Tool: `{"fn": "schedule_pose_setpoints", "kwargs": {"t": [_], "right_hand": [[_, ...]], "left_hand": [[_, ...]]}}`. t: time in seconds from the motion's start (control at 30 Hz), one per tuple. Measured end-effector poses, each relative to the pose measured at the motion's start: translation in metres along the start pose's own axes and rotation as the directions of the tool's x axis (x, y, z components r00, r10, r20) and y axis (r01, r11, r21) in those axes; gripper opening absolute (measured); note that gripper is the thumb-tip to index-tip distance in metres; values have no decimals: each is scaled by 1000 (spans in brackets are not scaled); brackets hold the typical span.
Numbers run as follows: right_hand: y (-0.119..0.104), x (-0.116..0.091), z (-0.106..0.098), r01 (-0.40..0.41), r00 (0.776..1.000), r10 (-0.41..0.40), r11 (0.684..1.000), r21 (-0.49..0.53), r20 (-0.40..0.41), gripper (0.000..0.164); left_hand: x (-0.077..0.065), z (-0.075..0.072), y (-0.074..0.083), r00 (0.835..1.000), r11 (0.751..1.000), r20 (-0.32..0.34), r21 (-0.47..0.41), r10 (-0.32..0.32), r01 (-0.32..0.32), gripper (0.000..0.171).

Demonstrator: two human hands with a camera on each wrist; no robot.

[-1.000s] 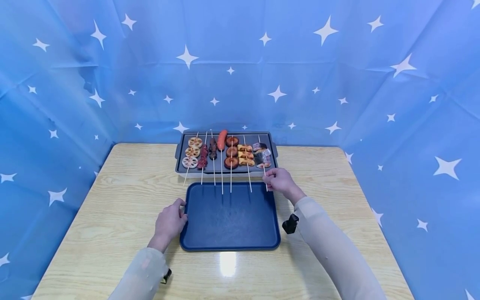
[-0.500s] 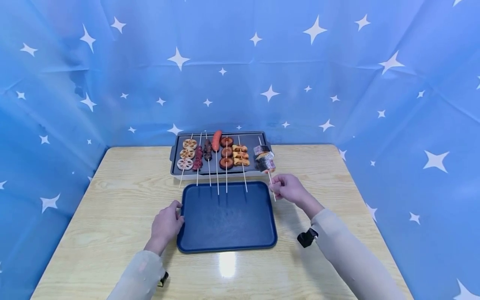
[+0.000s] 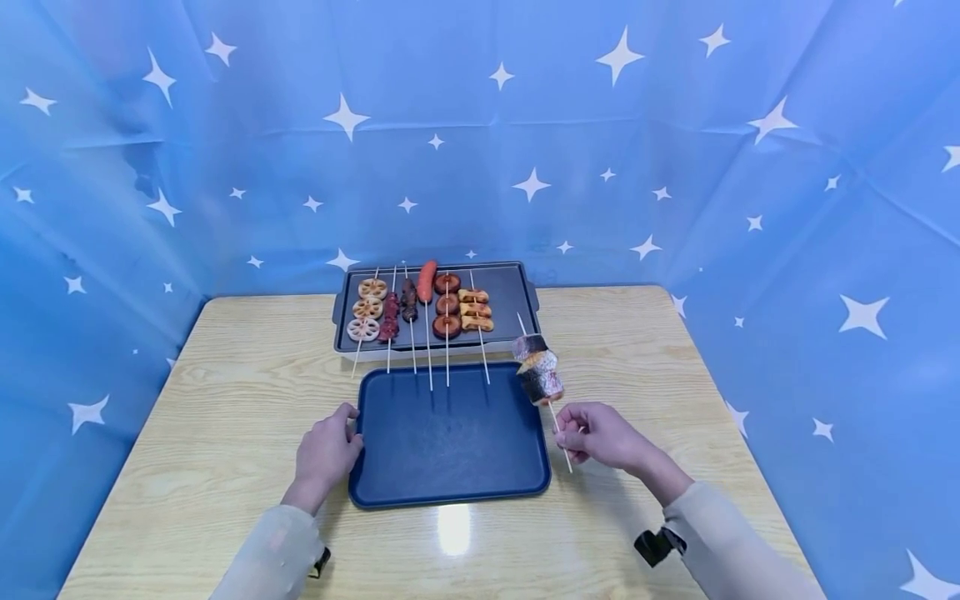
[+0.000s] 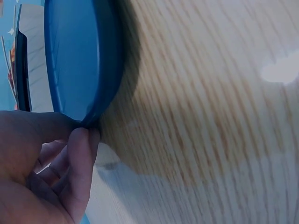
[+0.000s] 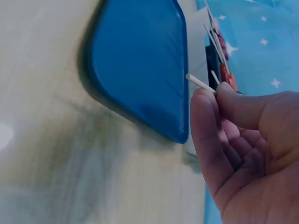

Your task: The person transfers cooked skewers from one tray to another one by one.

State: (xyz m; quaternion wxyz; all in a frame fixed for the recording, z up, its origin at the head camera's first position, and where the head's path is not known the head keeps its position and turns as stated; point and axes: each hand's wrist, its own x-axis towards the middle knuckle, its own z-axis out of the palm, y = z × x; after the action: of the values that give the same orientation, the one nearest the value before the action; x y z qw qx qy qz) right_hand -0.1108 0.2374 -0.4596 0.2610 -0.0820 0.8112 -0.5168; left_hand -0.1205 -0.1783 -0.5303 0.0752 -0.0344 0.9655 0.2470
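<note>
My right hand (image 3: 603, 435) pinches the stick of a fish skewer (image 3: 542, 385) between thumb and fingers. The fish chunks, with dark silvery skin, are held up over the right edge of the blue tray (image 3: 450, 442). In the right wrist view the stick's blunt end (image 5: 198, 82) pokes out from the fingertips. My left hand (image 3: 324, 454) grips the tray's left rim, thumb and finger closed on it in the left wrist view. Behind the tray, a grill pan (image 3: 513, 296) bears several other skewers, their sticks jutting toward me.
On the pan lie lotus root (image 3: 367, 308), red meat (image 3: 389, 317), dark meat (image 3: 408, 300), a sausage (image 3: 427, 282), mushroom (image 3: 447, 306) and yellow folded pieces (image 3: 476, 310). All stand on a wooden table (image 3: 225, 375) before a starry blue curtain (image 3: 450, 167).
My right hand has lifted the fish skewer off the pan's right end and brought it toward me and slightly right. The left hand stays on the tray rim. The view has shifted slightly.
</note>
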Motion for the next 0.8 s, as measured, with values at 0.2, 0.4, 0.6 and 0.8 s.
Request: {"fn": "schedule_pose_setpoints", "kwargs": {"t": [0.2,0.4,0.6,0.8], "right_hand": [[8,-11,12,10,1000,-10,999,-33,15,9],[18,-15,28,17,1000,-16,1000,-23,20,9],[25,-11,44,-1,1000,1,1000,13,7,10],[27,-4,58,-23,999,24,999,43,-27,11]], "left_hand": [[-1,0,-1,1000,1000,-1,2,7,-7,35],[-1,0,-2,1000,1000,-14,12,12,-12,35],[-1,-1,-1,1000,1000,-11,15,19,-19,35],[-1,0,-1,1000,1000,-3,18,15,-15,35]]}}
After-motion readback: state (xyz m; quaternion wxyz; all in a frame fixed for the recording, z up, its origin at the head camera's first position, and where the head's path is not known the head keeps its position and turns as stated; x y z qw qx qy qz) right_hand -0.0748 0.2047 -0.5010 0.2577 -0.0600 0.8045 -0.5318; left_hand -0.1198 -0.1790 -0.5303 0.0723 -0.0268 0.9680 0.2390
